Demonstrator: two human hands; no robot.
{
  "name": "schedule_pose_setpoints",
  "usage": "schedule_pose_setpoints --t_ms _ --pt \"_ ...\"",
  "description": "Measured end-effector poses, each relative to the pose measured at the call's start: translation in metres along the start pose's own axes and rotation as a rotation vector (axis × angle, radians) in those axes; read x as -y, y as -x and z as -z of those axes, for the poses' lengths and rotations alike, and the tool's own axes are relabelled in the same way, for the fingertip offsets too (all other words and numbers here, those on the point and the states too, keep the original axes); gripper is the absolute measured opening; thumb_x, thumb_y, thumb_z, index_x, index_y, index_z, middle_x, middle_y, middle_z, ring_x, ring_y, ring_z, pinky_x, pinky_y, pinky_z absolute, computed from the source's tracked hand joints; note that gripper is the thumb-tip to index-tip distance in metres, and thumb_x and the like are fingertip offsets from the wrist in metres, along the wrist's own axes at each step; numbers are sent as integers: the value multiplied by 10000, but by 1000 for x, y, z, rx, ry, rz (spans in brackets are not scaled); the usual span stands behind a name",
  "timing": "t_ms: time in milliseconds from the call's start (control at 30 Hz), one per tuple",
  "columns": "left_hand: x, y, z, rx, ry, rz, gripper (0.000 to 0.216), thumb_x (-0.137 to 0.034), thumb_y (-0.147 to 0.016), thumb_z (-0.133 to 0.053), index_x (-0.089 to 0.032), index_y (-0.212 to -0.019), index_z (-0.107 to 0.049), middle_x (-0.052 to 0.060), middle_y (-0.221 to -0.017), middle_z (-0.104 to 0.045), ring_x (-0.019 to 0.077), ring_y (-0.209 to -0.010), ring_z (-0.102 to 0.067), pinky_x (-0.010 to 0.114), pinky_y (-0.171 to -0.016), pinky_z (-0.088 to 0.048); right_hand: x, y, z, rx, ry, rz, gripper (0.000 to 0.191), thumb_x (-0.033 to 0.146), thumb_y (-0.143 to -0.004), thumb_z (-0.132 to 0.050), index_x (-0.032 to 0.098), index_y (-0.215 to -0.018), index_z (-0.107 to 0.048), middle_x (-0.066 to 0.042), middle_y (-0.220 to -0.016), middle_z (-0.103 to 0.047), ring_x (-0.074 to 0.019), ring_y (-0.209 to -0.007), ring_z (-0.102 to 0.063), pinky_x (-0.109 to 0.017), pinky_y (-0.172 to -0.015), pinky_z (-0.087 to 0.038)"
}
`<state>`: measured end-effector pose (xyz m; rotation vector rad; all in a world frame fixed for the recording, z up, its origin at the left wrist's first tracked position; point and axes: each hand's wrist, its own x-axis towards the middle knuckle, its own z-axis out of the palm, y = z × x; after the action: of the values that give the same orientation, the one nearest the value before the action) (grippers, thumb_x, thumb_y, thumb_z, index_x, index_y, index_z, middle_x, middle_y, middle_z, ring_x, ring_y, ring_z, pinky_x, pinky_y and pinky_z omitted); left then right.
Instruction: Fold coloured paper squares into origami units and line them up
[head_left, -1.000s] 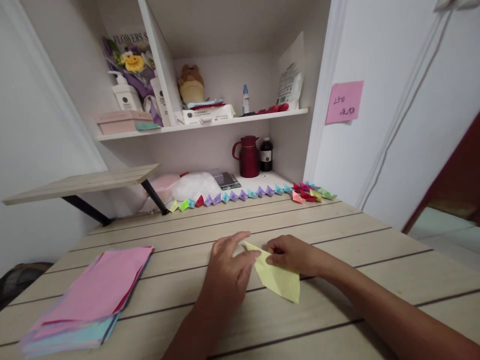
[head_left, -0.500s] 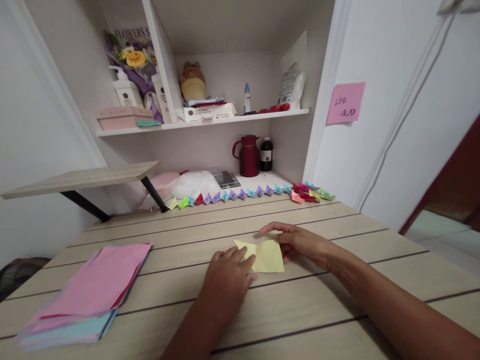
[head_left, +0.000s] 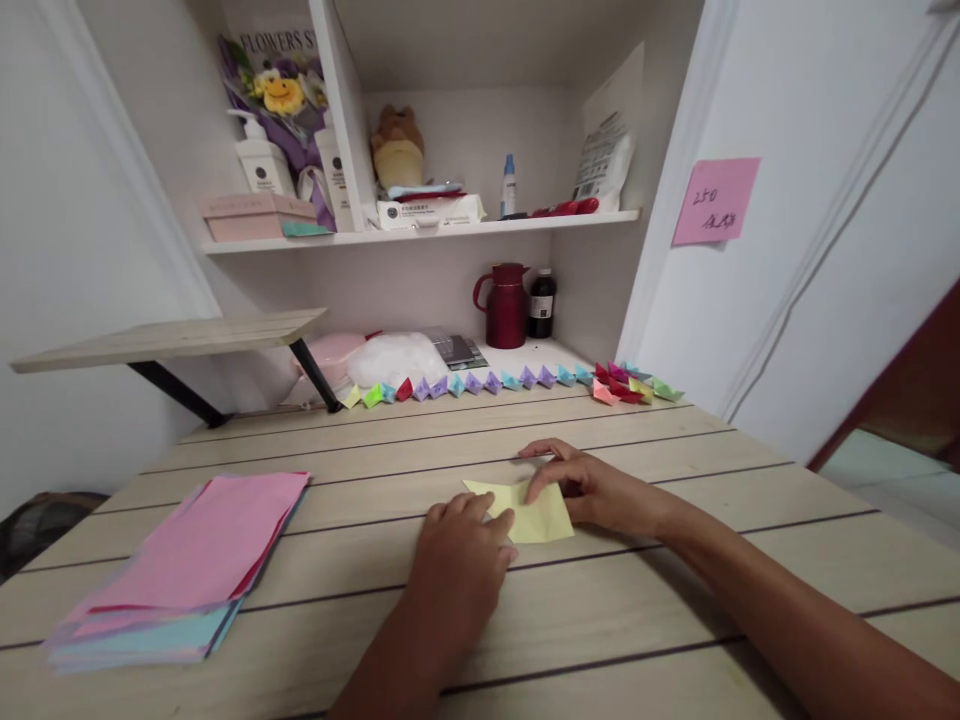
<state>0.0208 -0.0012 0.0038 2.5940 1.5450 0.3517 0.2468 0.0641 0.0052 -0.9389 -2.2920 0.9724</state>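
A creased piece of pale yellow paper [head_left: 541, 519] lies on the wooden table between my hands, its edges slightly raised. My left hand [head_left: 463, 545] rests over its left end, fingers spread and lying on the paper, thumb near the front edge. At the right end, my right hand [head_left: 592, 490] has a bent finger on top of the sheet and another finger stretched out above. The right thumb is mostly hidden, with the paper's right edge between it and the finger.
Pink, red and blue paper sheets [head_left: 202, 545] are stacked on the left. Small folded paper boats [head_left: 472, 383] line the table's back, with a cluster [head_left: 619, 383] at right. A raised wooden shelf [head_left: 172, 338] stands back left. Behind are a red jug [head_left: 506, 308] and dark bottle [head_left: 541, 303].
A finger of my right hand has come down onto the top of the yellow paper. My left hand stays on its left end. The view has shifted slightly.
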Motion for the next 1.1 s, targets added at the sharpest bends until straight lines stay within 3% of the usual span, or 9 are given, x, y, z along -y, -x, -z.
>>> schedule_pose_setpoints --t_ms 67,200,433,567,633,767,967,1100 --pt "2 1 2 5 21 -9 342 -310 -878 -521 -289 -1207 -615 71 -1343 -564 266 -1219 -491 458 -974 -380 -2 -1 0 11 21 2 107 281 -778 -678 237 -871 -709 -59 -1264 -465 -255 -1291 -365 -350 -983 -402" --pt "4 1 6 26 63 -6 312 -294 -877 -505 -296 -1159 -638 52 -1342 -568 261 -1227 -488 450 -970 -383 -4 -2 -2 -33 56 -63 192 388 -814 -640 206 -754 -660 -67 -1172 -550 -240 -1149 -507 -361 -957 -411" --pt "4 0 6 27 90 18 289 -269 -883 -450 -282 -1083 -658 15 -1315 -594 239 -1219 -495 417 -981 -376 -4 -9 -14 -168 116 -95 207 347 -810 -598 203 -662 -594 -55 -1052 -621 -208 -944 -589 -342 -859 -435" --pt "4 -1 3 6 108 82 424 -262 -853 -477 -211 -1268 -542 62 -1296 -603 237 -1203 -500 402 -1000 -364 -4 -12 -19 -197 166 -103 180 299 -798 -606 211 -646 -562 -56 -1016 -622 -208 -927 -583 -350 -844 -441" --pt "5 0 1 1 107 55 514 -255 -851 -482 -255 -1363 -447 48 -1320 -583 240 -1205 -494 410 -992 -366 -5 -13 -20 -203 185 -117 171 282 -784 -619 212 -641 -556 -56 -1003 -620 -210 -921 -581 -349 -838 -444" --pt "6 2 1 29 34 -30 440 -253 -882 -455 -380 -1300 -512 8 -1399 -510 266 -1255 -444 446 -979 -360 -5 -14 -22 -227 249 -162 131 276 -753 -648 212 -671 -569 -44 -966 -609 -201 -869 -583 -332 -813 -444" --pt "1 3 8 82 -38 -36 411 -239 -902 -420 -325 -1285 -543 63 -1431 -472 292 -1265 -442 479 -957 -379 -8 -15 -25 -311 306 -220 76 227 -773 -591 233 -849 -598 -30 -973 -581 -171 -802 -584 -306 -771 -445" --pt "0 4 6 80 -55 -26 424 -228 -910 -392 -319 -1301 -528 74 -1448 -452 302 -1285 -434 519 -968 -371 -7 -15 -27 -314 320 -200 211 369 -822 -579 247 -993 -598 -67 -1090 -580 -220 -959 -575 -360 -853 -430"
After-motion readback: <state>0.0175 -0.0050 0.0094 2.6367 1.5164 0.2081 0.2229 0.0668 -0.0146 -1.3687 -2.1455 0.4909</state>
